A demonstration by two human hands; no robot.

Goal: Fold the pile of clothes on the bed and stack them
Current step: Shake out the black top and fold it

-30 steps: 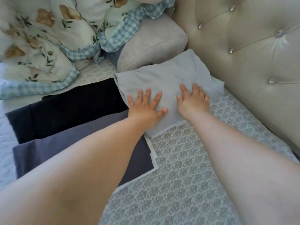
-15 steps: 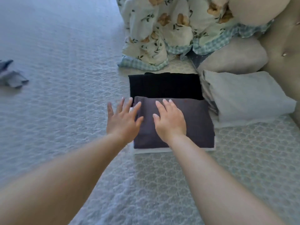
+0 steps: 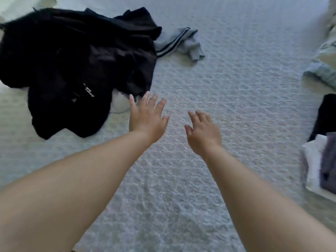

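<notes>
Both hands, left and right, leave the folded stack at frame right, released, reaching toward the unfolded black clothes upper left.

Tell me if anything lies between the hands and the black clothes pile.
Nothing visible does. The left hand reaches, fingers spread, close to the edge of the black clothes pile, and only bare bedspread separates the right hand from it. Both hands hold nothing.
</notes>
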